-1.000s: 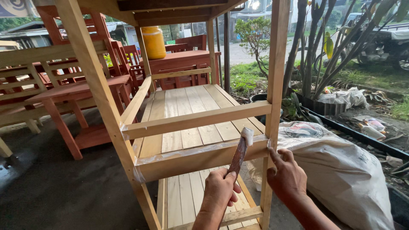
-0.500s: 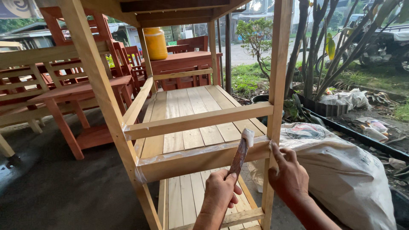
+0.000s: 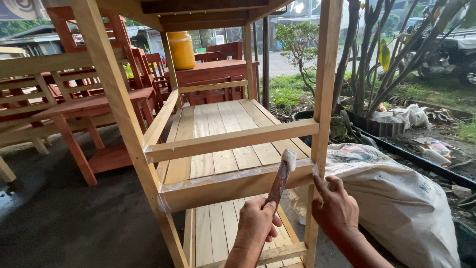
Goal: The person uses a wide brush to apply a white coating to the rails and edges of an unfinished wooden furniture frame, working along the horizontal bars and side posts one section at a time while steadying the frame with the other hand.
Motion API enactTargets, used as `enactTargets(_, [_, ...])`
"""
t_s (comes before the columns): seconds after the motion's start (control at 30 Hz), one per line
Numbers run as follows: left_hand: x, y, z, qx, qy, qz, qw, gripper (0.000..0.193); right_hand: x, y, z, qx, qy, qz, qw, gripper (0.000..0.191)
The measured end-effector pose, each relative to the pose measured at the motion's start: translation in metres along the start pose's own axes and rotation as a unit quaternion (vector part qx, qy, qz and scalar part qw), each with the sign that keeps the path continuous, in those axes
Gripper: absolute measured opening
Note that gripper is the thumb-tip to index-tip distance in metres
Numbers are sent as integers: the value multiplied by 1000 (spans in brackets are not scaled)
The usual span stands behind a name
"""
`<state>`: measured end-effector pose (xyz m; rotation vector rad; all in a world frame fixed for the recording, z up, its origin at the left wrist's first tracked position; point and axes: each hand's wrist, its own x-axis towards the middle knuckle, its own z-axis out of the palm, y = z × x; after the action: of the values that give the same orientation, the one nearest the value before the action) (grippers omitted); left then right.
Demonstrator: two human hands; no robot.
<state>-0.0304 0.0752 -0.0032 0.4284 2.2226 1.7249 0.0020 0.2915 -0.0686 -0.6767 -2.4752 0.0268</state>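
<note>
My left hand (image 3: 255, 226) is closed round the brown handle of a paintbrush (image 3: 280, 179). Its pale bristles rest on the top edge of the lower front rail (image 3: 218, 187) of an unpainted wooden shelf frame. That rail looks glossy and wet. My right hand (image 3: 337, 208) is just right of the brush, with fingertips touching the frame's right front post (image 3: 325, 99) where the rail joins it. A second rail (image 3: 228, 140) runs above, and slatted shelf boards (image 3: 223, 129) lie behind.
A large white sack (image 3: 396, 198) lies on the ground right of the frame. Red-brown wooden tables and chairs (image 3: 99, 104) stand at the left and behind, with a yellow jug (image 3: 182, 49) on one. Plants, a black edging strip and litter fill the right side.
The brush tip has shifted slightly along the rail near the right post. My right hand stays against the post.
</note>
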Motion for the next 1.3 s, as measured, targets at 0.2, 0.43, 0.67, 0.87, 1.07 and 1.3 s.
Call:
enactTargets(0.2, [-4, 2, -1, 9, 2, -1, 1000, 29, -2, 2, 4, -3, 10, -14, 1000, 66])
enactTargets(0.43, [-4, 3, 0, -2, 1, -4, 1000, 29, -3, 1, 8, -2, 3, -11, 1000, 76])
enactTargets(0.67, [-3, 1, 0, 5, 2, -4, 1000, 29, -7, 1, 5, -13, -6, -8, 1000, 69])
enactTargets(0.87, [-5, 4, 0, 1, -4, -14, 1000, 28, -5, -1, 7, -39, -58, -13, 997, 79])
enactTargets(1.07, [-6, 6, -2, 14, -1, -13, 1000, 29, -7, 5, 14, -32, -23, -19, 999, 70])
enactTargets(1.3, [-2, 2, 1, 5, -4, -8, 1000, 28, -4, 0, 13, -28, -37, -19, 999, 77])
